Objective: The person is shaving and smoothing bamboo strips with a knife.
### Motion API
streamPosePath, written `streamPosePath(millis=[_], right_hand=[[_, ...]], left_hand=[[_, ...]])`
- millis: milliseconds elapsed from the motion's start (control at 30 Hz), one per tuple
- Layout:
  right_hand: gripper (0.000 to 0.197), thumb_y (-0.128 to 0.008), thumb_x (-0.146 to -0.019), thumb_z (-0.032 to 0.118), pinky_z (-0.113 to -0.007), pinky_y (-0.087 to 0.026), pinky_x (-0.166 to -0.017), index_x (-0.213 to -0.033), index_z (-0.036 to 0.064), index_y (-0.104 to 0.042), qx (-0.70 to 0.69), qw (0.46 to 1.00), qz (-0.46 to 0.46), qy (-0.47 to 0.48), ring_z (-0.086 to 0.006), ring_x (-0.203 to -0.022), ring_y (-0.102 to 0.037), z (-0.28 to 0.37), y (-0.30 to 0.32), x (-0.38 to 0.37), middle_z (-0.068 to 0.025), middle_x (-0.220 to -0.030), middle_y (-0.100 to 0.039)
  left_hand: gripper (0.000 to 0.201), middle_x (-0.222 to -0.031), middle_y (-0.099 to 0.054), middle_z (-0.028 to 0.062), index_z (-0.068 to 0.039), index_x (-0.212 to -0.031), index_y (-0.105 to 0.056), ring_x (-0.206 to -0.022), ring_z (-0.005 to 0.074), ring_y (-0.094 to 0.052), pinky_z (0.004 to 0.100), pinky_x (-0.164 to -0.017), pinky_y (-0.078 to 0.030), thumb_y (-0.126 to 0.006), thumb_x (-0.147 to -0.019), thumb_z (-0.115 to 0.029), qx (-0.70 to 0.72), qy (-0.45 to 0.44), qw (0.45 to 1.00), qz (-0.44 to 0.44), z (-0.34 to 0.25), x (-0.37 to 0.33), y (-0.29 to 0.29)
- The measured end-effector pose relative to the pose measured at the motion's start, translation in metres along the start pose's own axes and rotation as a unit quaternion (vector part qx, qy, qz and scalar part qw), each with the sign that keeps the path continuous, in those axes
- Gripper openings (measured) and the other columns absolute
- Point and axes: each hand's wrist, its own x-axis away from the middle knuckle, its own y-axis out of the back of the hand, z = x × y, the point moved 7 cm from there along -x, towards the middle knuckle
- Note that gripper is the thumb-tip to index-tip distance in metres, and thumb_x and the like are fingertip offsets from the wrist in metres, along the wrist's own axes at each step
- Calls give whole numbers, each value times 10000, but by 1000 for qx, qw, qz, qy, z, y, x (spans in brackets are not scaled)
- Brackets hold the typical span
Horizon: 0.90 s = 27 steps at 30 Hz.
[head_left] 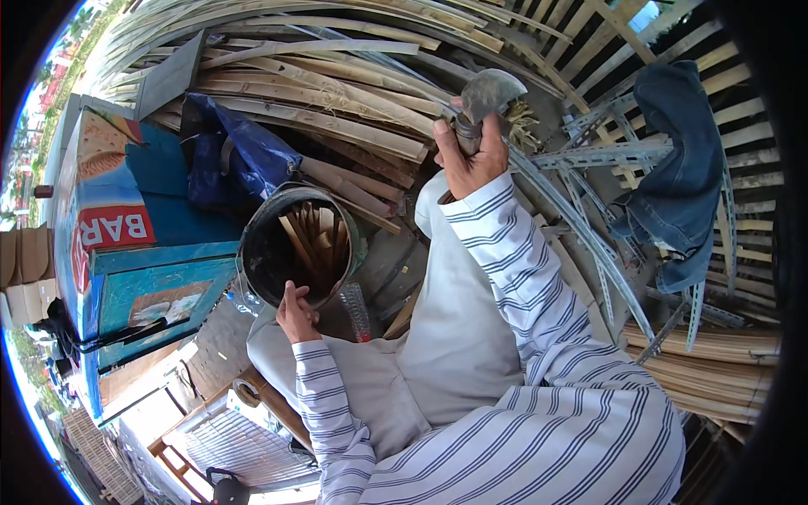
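Observation:
My right hand [476, 156] is raised above my knee, closed around the dark grip of a broad-bladed knife [492, 94]. Its wide, curved metal blade points up and away from me. To the left, a dark bucket [354, 244] has its open mouth turned toward me. Several thin bamboo pieces [318, 240] lean inside it. At the bucket's near rim is my left hand [297, 313], its fingers curled together over the edge. The underside of that hand is hidden.
Long bamboo strips [337, 88] lie piled ahead. A blue tarp [240, 156] and a blue-painted box [160, 295] are on the left. A clear plastic bottle [355, 311] lies by the bucket. Metal angle bars [581, 240] and hanging jeans [673, 168] stand to the right.

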Motion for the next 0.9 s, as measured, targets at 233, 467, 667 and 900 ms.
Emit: streamPosePath(millis=[233, 467, 667, 900], right_hand=[[391, -726, -736, 332, -415, -508, -797, -1017, 77, -633, 434, 856, 20, -279, -353, -911, -643, -168, 216, 146, -144, -941, -686], [401, -550, -827, 309, -405, -456, -960, -1175, 116, -592, 484, 590, 153, -628, -325, -1092, -584, -264, 342, 395, -156, -1173, -612], [477, -543, -826, 385, -408, -457, -960, -1213, 108, -577, 467, 545, 257, -648, -332, -1100, -580, -315, 344, 497, -170, -1173, -609], [544, -684, -744, 306, -416, -464, -957, -1222, 79, -559, 453, 578, 219, -643, -344, -1101, -576, -400, 359, 529, -177, -1186, -597]], left_hand=[[248, -535, -372, -44, -69, -913, -611, -434, 73, -347, 235, -457, -308, -599, -920, -317, 78, 120, 987, 77, 33, -35, 22], [367, -498, -378, -35, -92, -789, -549, -411, 81, -352, 238, -410, -323, -566, -922, -434, 57, 78, 989, 109, 5, -13, 2], [193, -597, -498, -2, -88, -894, -599, -521, 116, -480, 279, -549, -454, -634, -902, -278, 39, 73, 992, 92, 22, -23, 5], [231, -748, -607, 28, -69, -1086, -592, -716, 173, -613, 327, -708, -539, -658, -881, -153, -32, 42, 996, 78, 26, -24, 10]])
